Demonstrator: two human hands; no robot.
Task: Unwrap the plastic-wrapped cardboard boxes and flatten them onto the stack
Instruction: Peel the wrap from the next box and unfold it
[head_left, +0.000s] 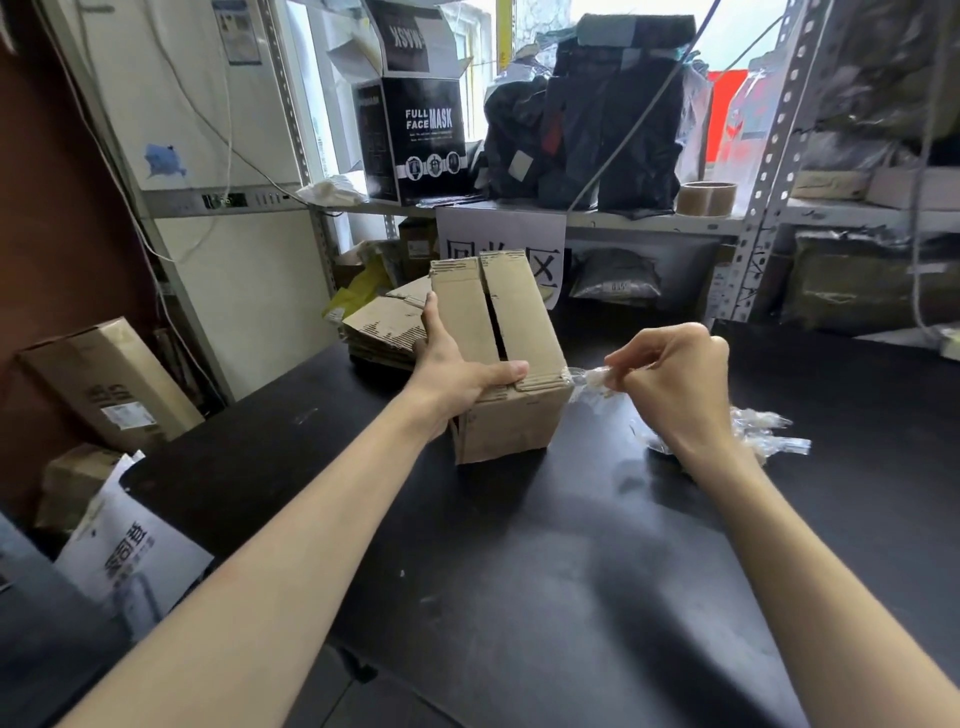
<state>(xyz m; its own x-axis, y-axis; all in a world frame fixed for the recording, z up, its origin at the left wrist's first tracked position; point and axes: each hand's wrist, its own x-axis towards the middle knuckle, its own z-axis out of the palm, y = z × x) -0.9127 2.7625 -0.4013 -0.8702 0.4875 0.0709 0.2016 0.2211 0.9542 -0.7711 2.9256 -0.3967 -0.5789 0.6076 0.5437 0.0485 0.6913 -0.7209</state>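
The unwrapping step is in hand. A small brown corrugated cardboard box (524, 322) stands near the middle of the black tabletop (519, 571), its two top flaps closed with a dark slit between them. The left hand (457, 374) grips the box at its near left top edge, thumb laid along the near rim and fingers wrapped down the left side, bracing it.

To the right, the right hand (675, 374) is closed in a pinch on a twisted strand of clear plastic wrap (592, 378). The strand runs taut from the fingertips to the box's near right top corner, where it clings to the cardboard. No film shows plainly elsewhere on the box, so this strand is probably about the last of the wrap.

A crumpled heap of clear plastic (769, 434) lies on the tabletop just right of the right wrist. The stack of flattened brown cardboard (384, 327) sits to the far left of the box, close by the left hand's fingers; whether it touches them I cannot tell.

The next move calls for a steady pull to the right until the strand peels off the corner, with the left hand holding the box firm so it does not slide. A jerk might tear the corner. After that the flaps need opening, and the box must be pressed flat and laid on the stack at far left
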